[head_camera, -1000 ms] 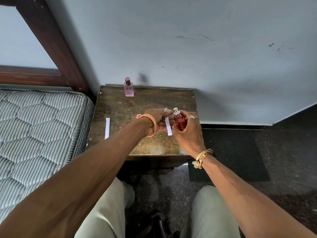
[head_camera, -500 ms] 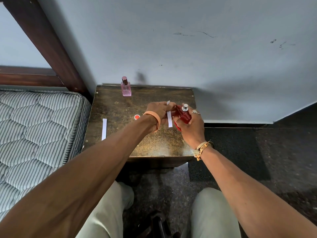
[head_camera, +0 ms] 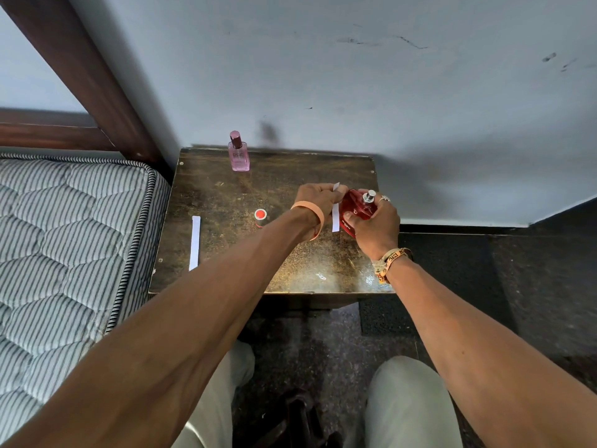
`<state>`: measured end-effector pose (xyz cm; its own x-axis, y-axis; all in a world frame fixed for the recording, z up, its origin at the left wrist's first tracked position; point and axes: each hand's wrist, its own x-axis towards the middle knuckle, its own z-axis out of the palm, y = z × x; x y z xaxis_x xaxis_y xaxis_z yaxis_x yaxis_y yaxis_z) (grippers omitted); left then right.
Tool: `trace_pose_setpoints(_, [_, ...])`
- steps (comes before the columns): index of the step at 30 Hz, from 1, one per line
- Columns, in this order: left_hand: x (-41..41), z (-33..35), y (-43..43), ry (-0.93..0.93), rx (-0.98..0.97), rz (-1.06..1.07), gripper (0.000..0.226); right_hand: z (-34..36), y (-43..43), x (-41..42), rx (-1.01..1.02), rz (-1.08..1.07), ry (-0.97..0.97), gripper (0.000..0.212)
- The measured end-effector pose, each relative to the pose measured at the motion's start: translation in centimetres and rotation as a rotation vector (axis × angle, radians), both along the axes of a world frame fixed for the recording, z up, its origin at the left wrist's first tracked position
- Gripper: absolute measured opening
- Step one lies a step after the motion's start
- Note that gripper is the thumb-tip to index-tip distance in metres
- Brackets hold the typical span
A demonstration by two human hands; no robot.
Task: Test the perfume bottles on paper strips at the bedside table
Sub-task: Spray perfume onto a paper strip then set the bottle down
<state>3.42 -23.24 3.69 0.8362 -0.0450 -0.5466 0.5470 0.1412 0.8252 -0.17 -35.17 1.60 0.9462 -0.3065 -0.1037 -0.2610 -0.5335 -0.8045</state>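
My right hand [head_camera: 376, 226] grips a red perfume bottle [head_camera: 357, 208] with a silver spray nozzle, tilted, over the right half of the dark bedside table [head_camera: 226, 189]. My left hand [head_camera: 318, 198] pinches a white paper strip [head_camera: 335, 216] upright, right beside the bottle. A pink perfume bottle [head_camera: 239, 153] with a dark cap stands at the table's back edge. A second paper strip [head_camera: 194, 242] lies flat near the table's left edge. The red cap [head_camera: 260, 216] stands on the table left of my left wrist.
A striped mattress [head_camera: 64, 247] and the wooden bed frame [head_camera: 97, 85] border the table on the left. The wall [head_camera: 355, 92] runs directly behind it. Dark floor [head_camera: 484, 286] lies to the right, and my knees are below the table's front edge.
The bottle has tipped from upright to leaning with its nozzle pointing right, and both hands have shifted slightly toward the table's right side. The strip stays pinched in my left hand.
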Motion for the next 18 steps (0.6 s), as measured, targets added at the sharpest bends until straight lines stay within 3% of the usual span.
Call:
trace_pose_setpoints(9, [-0.7, -0.9, 1.0, 0.053, -0.073, 0.007, 0.016, 0.2, 0.5, 0.2, -0.044, -0.006, 0.003, 0.048])
trace_pose_setpoints(14, [-1.7, -0.3, 2.1, 0.109, -0.136, 0.037, 0.018, 0.6, 0.6, -0.2, -0.059, 0.0, 0.06, 0.07])
trace_pose_setpoints(18, [-2.2, -0.2, 3.3, 0.112, -0.114, 0.059, 0.02, 1.6, 0.9, -1.5, -0.153, -0.03, -0.057, 0.082])
